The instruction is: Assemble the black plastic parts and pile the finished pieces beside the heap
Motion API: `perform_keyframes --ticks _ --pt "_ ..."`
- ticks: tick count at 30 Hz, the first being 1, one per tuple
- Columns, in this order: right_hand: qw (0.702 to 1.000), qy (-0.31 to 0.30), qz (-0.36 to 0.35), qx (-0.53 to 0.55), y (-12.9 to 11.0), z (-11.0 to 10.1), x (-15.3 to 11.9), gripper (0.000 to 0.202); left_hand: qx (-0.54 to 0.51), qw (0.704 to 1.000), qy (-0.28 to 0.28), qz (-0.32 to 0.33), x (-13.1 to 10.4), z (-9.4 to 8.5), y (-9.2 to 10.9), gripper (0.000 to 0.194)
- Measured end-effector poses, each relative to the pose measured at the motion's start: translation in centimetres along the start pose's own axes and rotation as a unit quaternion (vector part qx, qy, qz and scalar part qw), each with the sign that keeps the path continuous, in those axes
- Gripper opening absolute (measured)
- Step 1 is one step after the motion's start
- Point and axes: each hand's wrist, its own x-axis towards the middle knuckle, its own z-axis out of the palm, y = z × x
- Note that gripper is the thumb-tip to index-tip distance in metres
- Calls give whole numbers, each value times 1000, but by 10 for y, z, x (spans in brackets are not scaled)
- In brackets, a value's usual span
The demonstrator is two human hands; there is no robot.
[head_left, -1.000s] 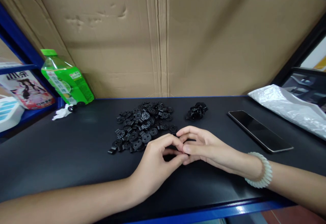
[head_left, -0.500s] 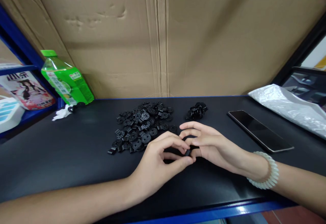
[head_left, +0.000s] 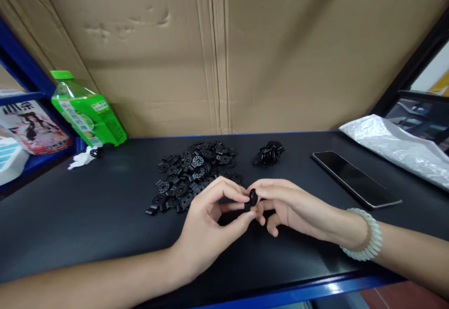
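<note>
Between my two hands, above the front part of the black table [head_left: 115, 224], is a small black plastic part [head_left: 251, 198], seen nearly edge-on. My left hand [head_left: 210, 222] pinches it between thumb and fingers from the left. From the right, my right hand [head_left: 284, 201] grips the same part with its upper fingers, while its lower fingers hang loosely curled below. Behind my left hand lies a heap of black plastic clips [head_left: 196, 161] with round perforated discs and short tabs. A smaller pile of black parts [head_left: 269, 153] sits farther back, to the right.
A smartphone [head_left: 354, 178] lies at the right, near a silvery plastic bag [head_left: 396, 145]. At the left back stand a green bottle [head_left: 93, 117] and a printed packet [head_left: 35, 128], with a crumpled tissue [head_left: 82, 158] close by. Cardboard [head_left: 157, 65] walls off the rear.
The small black part has turned and now shows more between my fingers. My right hand's fingers have shifted, its upper ones closing on the part. The view has moved slightly.
</note>
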Motion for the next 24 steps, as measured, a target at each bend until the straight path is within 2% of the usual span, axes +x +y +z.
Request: perform_keyframes --ticks 2,7,11,15,19,24 --pt "1000 -13 -14 -7 2 0 1 20 -4 1000 0 11 0 1 0 18" --pt "997 17 -69 -13 8 -1 3 25 28 999 -7 42 -1 0 0 20" --pt "995 15 -100 -3 10 -1 4 16 90 993 -50 65 -3 -1 1 18" --pt "996 -3 -93 -5 10 2 3 15 85 996 -33 26 -2 0 4 13" --pt "996 -19 -90 0 11 1 3 17 52 998 -32 -7 -1 0 3 18" --pt "995 -16 -102 -11 11 -1 4 26 66 996 -51 13 -1 -2 0 22"
